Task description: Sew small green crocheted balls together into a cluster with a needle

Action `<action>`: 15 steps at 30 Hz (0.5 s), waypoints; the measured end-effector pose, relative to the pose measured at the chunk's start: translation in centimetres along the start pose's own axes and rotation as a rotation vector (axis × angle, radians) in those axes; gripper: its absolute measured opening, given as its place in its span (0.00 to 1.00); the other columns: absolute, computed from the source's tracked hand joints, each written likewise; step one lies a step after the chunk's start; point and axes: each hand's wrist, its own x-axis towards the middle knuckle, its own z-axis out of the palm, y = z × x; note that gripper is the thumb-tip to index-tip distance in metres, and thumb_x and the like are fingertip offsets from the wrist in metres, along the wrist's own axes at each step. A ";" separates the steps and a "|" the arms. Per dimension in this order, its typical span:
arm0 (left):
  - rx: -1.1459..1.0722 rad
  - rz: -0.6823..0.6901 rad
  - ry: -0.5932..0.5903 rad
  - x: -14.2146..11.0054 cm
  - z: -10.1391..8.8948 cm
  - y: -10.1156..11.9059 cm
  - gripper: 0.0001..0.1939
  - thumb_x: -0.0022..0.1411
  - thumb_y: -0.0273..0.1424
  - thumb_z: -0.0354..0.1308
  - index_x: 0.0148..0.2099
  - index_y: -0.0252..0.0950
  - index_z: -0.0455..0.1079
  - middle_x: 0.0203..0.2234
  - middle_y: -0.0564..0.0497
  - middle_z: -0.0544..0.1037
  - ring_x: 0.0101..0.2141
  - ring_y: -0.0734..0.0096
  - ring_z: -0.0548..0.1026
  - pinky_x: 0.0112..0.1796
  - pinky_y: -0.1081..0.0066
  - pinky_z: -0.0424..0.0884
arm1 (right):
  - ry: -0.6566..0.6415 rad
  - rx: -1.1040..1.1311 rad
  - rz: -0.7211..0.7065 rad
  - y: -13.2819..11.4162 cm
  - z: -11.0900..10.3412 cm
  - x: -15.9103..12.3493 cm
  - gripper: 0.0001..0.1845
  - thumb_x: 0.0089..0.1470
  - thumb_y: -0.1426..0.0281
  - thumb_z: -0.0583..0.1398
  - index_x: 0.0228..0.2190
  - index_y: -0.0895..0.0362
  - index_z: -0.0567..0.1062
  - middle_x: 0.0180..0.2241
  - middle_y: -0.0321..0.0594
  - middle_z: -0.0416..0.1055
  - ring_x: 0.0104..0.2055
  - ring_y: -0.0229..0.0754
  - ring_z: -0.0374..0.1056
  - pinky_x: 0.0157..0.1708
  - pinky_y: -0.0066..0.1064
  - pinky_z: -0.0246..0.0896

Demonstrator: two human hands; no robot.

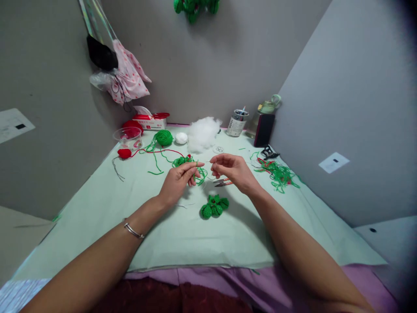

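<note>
At our table (195,250), our left hand (181,174) grips green yarn (179,161). A green piece (215,209) sits toward the near edge. Scissors (223,182) beneath our right hand (233,171) could snag sagging yarn; the thin item (207,161) pinched there, too small to identify, might slip if loosened.

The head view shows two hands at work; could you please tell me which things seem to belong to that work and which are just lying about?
Probably in the work: green yarn by the left hand, orange-handled snips by the right hand, green yarn piece.

Apparently just lying about: phone, bottle, red-and-white box.
</note>
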 end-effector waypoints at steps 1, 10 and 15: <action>0.047 0.049 0.002 -0.2 0.2 -0.2 0.17 0.69 0.37 0.57 0.54 0.35 0.78 0.31 0.51 0.75 0.25 0.77 0.69 0.30 0.73 0.69 | 0.026 0.160 -0.001 -0.3 0.3 -0.1 0.11 0.52 0.65 0.66 0.35 0.59 0.78 0.26 0.37 0.76 0.28 0.38 0.72 0.32 0.31 0.68; 0.290 0.304 -0.007 -1.2 1.4 -1.3 0.20 0.75 0.33 0.49 0.63 0.37 0.71 0.32 0.52 0.71 0.25 0.78 0.68 0.32 0.74 0.70 | 0.177 0.355 -0.042 -0.9 2.7 -1.0 0.12 0.45 0.64 0.72 0.29 0.58 0.81 0.25 0.36 0.77 0.27 0.35 0.71 0.32 0.29 0.69; 0.345 0.309 0.002 -1.1 1.2 -1.1 0.20 0.75 0.32 0.48 0.65 0.37 0.69 0.31 0.53 0.71 0.25 0.77 0.67 0.33 0.73 0.69 | 0.057 0.130 -0.046 -0.8 2.8 -1.3 0.11 0.51 0.63 0.68 0.31 0.58 0.80 0.23 0.34 0.73 0.24 0.34 0.64 0.25 0.27 0.62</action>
